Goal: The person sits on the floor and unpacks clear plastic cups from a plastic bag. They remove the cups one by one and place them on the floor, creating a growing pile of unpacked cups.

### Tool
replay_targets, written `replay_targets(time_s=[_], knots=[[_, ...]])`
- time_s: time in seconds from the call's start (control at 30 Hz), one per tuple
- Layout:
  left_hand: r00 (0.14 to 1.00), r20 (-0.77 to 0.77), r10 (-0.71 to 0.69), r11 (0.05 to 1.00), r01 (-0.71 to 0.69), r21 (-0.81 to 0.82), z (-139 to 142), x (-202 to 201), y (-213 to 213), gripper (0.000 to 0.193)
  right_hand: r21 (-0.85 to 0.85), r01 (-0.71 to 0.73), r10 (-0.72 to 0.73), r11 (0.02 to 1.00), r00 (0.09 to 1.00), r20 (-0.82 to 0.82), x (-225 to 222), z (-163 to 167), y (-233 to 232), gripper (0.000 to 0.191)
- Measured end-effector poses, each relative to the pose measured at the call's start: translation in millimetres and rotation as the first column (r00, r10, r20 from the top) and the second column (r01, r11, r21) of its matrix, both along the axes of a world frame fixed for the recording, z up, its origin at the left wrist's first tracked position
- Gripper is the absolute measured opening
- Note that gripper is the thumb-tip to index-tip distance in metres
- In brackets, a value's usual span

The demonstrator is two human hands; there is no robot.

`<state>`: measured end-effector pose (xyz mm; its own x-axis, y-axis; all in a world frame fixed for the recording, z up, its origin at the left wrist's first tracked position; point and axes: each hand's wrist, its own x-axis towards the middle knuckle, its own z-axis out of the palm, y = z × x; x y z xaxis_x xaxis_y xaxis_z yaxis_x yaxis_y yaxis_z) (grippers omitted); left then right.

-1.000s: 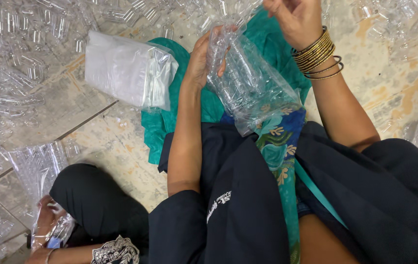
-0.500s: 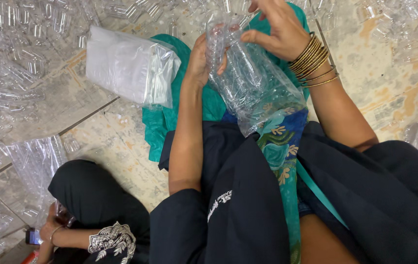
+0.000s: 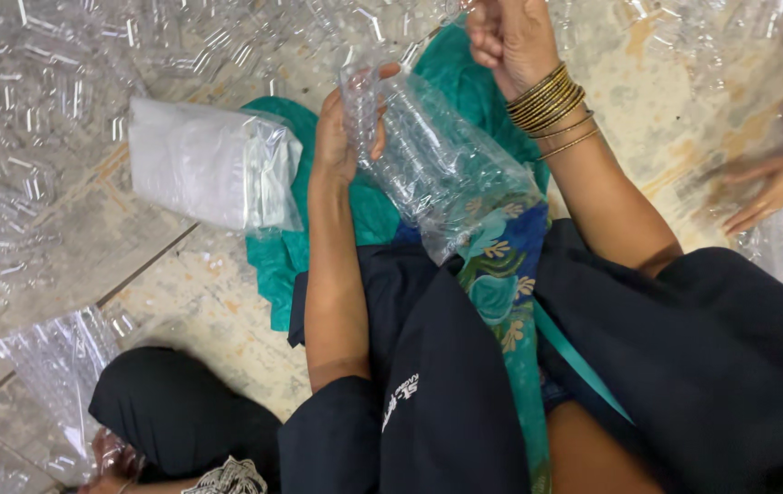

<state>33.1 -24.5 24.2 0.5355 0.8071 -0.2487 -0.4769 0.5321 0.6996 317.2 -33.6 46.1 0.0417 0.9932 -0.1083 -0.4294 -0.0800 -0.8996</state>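
Observation:
A clear plastic bag (image 3: 442, 174) stuffed with small transparent plastic pieces rests on my lap over teal cloth (image 3: 492, 274). My left hand (image 3: 341, 137) grips the bag's open upper edge. My right hand (image 3: 510, 37), with gold bangles (image 3: 552, 105) on the wrist, is raised above the bag near the top of the view, fingers curled shut around small clear pieces.
Heaps of clear plastic pieces (image 3: 62, 82) cover the floor at the left and top. A filled, folded plastic packet (image 3: 213, 165) lies on the floor to the left. Another person's hand (image 3: 771, 187) reaches in at the right; a second person in black (image 3: 172, 421) sits at the lower left.
My right hand has lifted up and away from the bag's mouth toward the top edge. The other person's hand has appeared at the right.

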Motion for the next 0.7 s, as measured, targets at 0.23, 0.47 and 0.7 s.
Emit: replay_targets(time_s=[0.23, 0.47, 0.7], knots=[[0.994, -0.095, -0.059, 0.996, 0.065, 0.058, 0, 2, -3, 0.045, -0.116, -0.037, 0.024, 0.993, 0.993, -0.117, -7, 8, -6, 0.031], [0.965, -0.239, -0.107, 0.986, 0.135, 0.102, -14, 8, -7, 0.043, 0.356, -0.241, -0.123, 0.903, 0.648, 0.751, -30, 47, -13, 0.041], [0.992, -0.053, -0.116, 0.983, 0.122, 0.138, -14, 0, -8, 0.041, 0.272, -0.533, -0.084, 0.801, 0.35, 0.933, -42, 91, -9, 0.039]])
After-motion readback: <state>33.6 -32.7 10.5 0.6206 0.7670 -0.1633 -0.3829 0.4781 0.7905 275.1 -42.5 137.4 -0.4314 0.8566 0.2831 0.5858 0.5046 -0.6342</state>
